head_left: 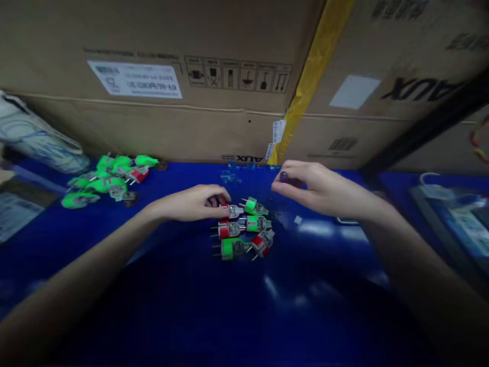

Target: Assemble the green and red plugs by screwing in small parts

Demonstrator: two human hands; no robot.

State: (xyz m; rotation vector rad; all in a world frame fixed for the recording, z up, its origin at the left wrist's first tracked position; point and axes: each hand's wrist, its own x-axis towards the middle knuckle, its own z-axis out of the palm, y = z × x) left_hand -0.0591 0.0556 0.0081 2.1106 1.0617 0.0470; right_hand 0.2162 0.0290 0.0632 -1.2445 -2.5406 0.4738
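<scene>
Two rows of opened plugs, red or green with grey ends and metal pins, lie on the blue table (183,311) between my hands. My left hand (193,203) has its thumb and fingers closed at the pin end of the topmost red plug (233,211), whose pins they cover. Right of it is a green plug (255,206). Below are another red plug (229,229), a green plug (257,223), and a lower green plug (231,248) beside a tilted red one (263,243). My right hand (315,187) pinches a dark purple, round-ended thing (283,176); its remainder is hidden.
More green and red plugs (107,178) are heaped at the left. Small clear pieces (231,175) lie at the back, with a whitish bit (298,219) nearer. Large cardboard boxes (214,30) wall off the rear. A dark tray-like thing (446,224) stands right.
</scene>
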